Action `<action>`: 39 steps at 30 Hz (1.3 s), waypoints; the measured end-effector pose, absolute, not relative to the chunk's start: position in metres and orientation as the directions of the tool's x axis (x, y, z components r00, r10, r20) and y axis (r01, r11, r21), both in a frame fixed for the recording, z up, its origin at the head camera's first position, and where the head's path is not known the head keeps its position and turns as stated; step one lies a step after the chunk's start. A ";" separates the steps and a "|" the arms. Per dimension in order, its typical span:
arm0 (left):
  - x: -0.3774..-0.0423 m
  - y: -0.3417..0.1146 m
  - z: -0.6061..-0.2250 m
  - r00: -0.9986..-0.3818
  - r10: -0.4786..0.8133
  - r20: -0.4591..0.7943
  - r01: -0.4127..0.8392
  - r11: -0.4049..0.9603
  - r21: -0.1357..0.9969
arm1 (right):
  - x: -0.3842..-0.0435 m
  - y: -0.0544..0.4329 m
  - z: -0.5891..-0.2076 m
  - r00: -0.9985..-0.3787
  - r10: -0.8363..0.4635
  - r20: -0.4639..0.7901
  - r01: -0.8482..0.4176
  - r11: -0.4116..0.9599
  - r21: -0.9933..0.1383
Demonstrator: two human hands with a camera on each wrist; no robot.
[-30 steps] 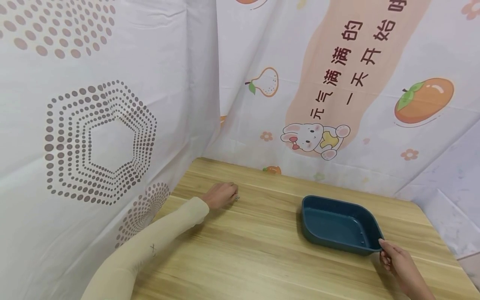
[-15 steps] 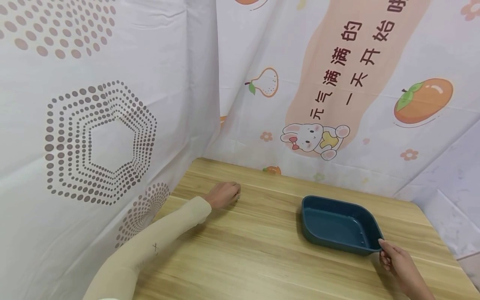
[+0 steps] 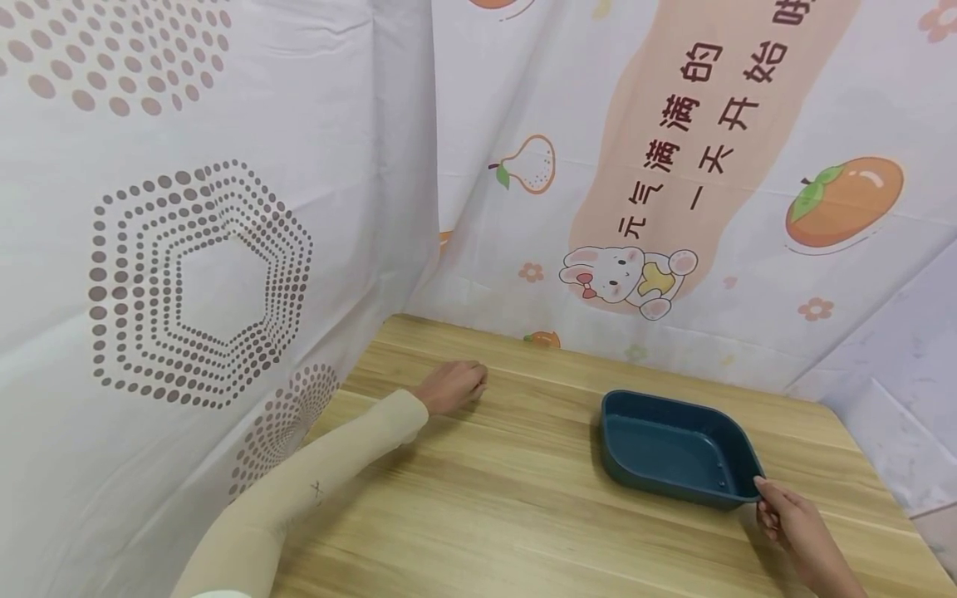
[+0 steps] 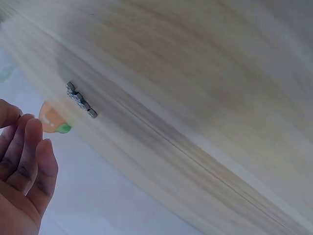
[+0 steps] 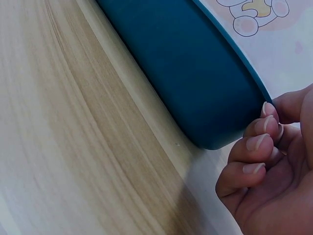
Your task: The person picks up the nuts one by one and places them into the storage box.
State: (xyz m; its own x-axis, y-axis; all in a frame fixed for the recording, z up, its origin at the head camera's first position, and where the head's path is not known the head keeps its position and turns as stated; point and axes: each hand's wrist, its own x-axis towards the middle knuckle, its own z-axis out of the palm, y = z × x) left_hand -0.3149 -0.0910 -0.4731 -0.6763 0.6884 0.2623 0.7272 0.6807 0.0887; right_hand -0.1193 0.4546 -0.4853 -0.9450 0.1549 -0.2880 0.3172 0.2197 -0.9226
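Left hand (image 3: 451,387): curled over bench (image 3: 478,498), toward far left corner; partly cropped in wrist view, cannot tell whether grasping anything. Nearby, toward far edge: metal pieces (image 4: 80,100) in short row. Right hand (image 3: 796,525): pinching near-right corner of teal tray (image 3: 661,457), set toward bench's right edge.

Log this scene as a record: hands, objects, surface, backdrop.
Surface: light wood-grain table
Container: dark teal tray, on the table, shiny specks inside
Loose items: small metal pieces, clumped on the table
Left hand: fingers curled near the metal pieces; grip unclear
Right hand: pinches the tray at a corner
Backdrop: white printed cloth
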 end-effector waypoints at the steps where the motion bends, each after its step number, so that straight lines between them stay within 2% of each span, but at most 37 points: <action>1: -0.315 -0.090 -0.472 -0.674 0.689 0.266 0.728 0.680 0.086 | -0.119 0.454 -0.485 -0.944 0.154 -0.291 0.320 0.224 -0.920; 19: -0.317 -0.073 -0.468 -0.638 0.711 0.296 0.761 0.642 0.097 | -0.119 0.454 -0.484 -0.942 0.152 -0.299 0.327 0.230 -0.917; 39: -0.315 -0.056 -0.464 -0.599 0.735 0.318 0.783 0.620 0.043 | -0.120 0.454 -0.485 -0.940 0.153 -0.306 0.333 0.208 -0.919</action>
